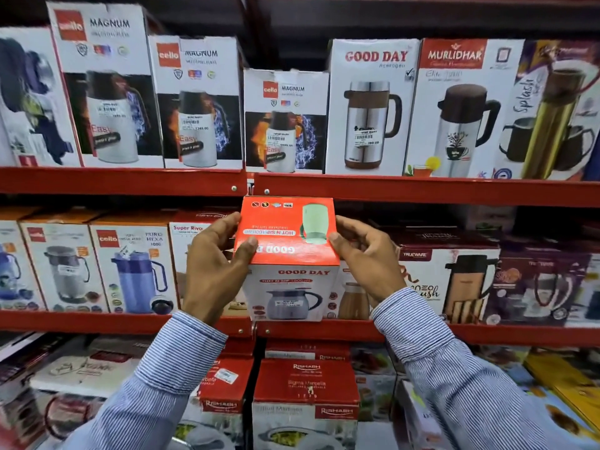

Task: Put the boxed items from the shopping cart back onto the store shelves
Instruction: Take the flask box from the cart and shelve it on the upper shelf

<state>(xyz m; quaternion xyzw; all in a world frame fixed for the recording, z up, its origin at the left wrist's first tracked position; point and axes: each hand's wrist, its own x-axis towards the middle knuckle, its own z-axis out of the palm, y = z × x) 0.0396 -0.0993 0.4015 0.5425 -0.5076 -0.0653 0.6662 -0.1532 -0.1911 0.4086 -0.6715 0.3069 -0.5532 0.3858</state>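
A red and white Good Day jug box point(287, 254) is held at the middle shelf point(487, 334), its red top face tilted toward me. My left hand point(214, 264) grips its left side with the thumb on the red top. My right hand point(363, 254) grips its right side, fingers curled over the top edge. The box's lower front face shows a grey jug picture and reaches down to the shelf's front lip. No shopping cart is in view.
The upper shelf point(130, 180) holds Cello Magnum boxes point(201, 102), a tall Good Day flask box point(370, 108) and a Murlidhar box point(461, 108). Cello jug boxes point(133, 267) and a Trueware box point(448, 280) flank the held box. Red Rishabh boxes point(305, 391) stand below.
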